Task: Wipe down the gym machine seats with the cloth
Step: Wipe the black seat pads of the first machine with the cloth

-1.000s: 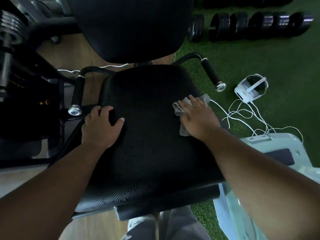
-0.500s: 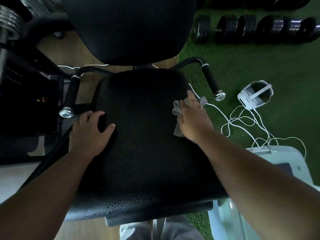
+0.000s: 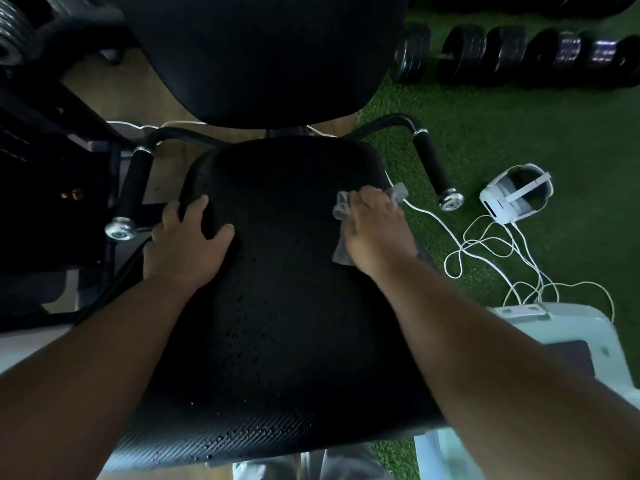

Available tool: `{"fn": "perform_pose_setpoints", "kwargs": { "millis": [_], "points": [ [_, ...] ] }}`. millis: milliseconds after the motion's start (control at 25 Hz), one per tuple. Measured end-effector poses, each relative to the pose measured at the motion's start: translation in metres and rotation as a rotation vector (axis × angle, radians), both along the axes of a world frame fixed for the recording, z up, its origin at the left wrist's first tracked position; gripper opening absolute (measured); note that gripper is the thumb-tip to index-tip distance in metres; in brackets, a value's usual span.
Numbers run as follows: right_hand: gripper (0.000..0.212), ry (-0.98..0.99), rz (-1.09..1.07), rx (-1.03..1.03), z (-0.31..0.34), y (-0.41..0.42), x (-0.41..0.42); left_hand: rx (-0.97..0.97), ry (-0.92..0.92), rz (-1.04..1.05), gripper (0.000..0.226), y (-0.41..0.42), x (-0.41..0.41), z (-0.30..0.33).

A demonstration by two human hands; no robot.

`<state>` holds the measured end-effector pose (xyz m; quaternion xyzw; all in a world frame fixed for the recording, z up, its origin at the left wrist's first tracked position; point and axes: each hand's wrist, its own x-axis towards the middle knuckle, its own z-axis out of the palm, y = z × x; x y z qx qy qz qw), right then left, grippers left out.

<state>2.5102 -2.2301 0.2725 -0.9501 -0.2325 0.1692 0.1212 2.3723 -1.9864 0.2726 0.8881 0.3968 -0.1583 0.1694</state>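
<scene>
A black padded machine seat (image 3: 287, 306) fills the middle of the view, with small droplets on its surface. My right hand (image 3: 375, 233) presses a grey cloth (image 3: 341, 209) flat against the seat's right edge; cloth corners stick out past the fingers. My left hand (image 3: 188, 244) rests on the seat's left edge, fingers curled over the rim, holding nothing else. The black backrest (image 3: 263, 53) rises behind the seat.
Two black handles with chrome ends flank the seat, the left handle (image 3: 130, 195) and the right handle (image 3: 434, 171). A white headset (image 3: 512, 194) with a tangled white cable (image 3: 502, 258) lies on the green turf. Dumbbells (image 3: 519, 57) line the back. A pale plastic bin (image 3: 554, 327) stands at right.
My right hand with the cloth has slid slightly up along the seat's right edge. The left hand has kept its hold on the left rim while the view shifted.
</scene>
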Motion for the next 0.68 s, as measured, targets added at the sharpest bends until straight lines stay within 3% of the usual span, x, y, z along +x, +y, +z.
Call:
{"fn": "perform_pose_setpoints", "kwargs": {
  "millis": [80,200,280,360,480,560,680],
  "points": [
    [0.044,0.001,0.117,0.062,0.003,0.028,-0.017,-0.002,-0.034,0.010,0.075,0.001,-0.001,0.000],
    [0.049,0.071,0.474,0.151,0.014,-0.011,-0.044,0.003,-0.045,0.023,0.073,0.000,0.002,0.002],
    [0.052,0.082,0.429,0.150,0.013,-0.050,-0.028,0.026,-0.034,0.009,0.073,-0.003,0.001,0.002],
    [0.051,0.065,0.227,0.092,0.000,-0.058,0.007,0.033,-0.034,0.009,0.074,-0.003,0.001,0.001],
    [0.050,-0.002,0.069,0.020,-0.017,0.002,0.034,0.023,-0.038,0.020,0.074,-0.002,0.002,0.000],
    [0.052,0.028,0.132,0.021,-0.011,0.039,0.018,0.012,-0.036,0.028,0.075,-0.001,0.002,0.000],
    [0.053,0.064,0.431,0.082,0.002,0.007,-0.017,0.007,-0.030,0.027,0.075,0.001,0.002,-0.001]
  ]
}}
